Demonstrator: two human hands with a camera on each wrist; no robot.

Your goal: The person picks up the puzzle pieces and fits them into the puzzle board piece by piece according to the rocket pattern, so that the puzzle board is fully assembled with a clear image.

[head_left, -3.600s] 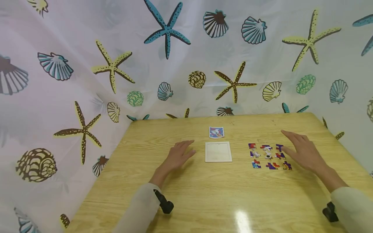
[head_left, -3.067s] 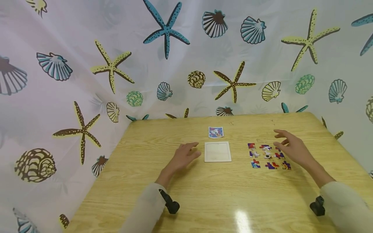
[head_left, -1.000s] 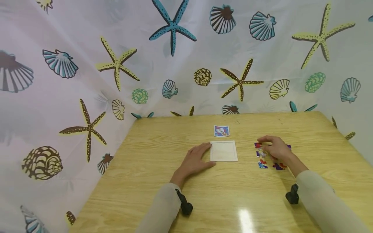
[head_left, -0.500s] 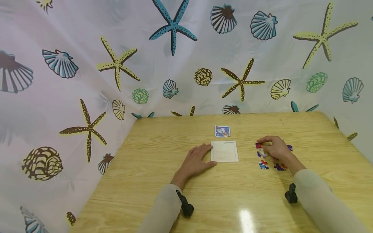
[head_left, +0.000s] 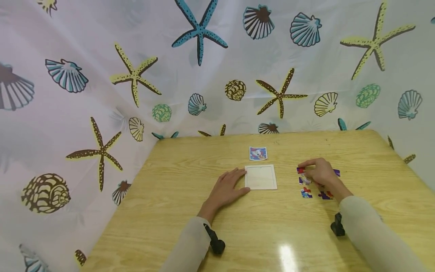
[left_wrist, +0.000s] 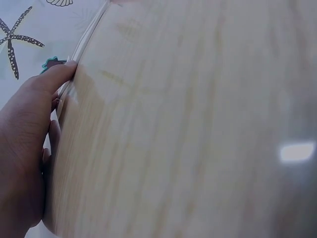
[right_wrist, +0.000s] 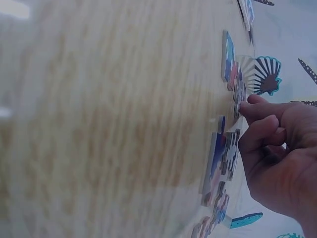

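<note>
In the head view, jigsaw puzzle pieces (head_left: 306,193) lie in loose rows on the wooden table, with several hidden under my right hand (head_left: 323,173). Its index finger reaches to a red and purple piece (head_left: 300,170) at the upper left of the group. The right wrist view shows a fingertip touching a piece (right_wrist: 239,99) while other fingers bend inward; whether it grips is hard to see. My left hand (head_left: 227,190) rests flat beside a white square puzzle tray (head_left: 260,177), index finger and thumb spread along its left edge.
Behind the tray lies a small picture card (head_left: 258,153) showing a white cartoon figure on blue. The table (head_left: 190,158) has its back edge against a hanging sheet (head_left: 210,83) printed with shells and starfish. A black camera (head_left: 216,244) is strapped to the left wrist.
My left hand has moved right, up to the tray's left edge. The right hand has come left and down over the pieces. During the last second both stay nearly still.
</note>
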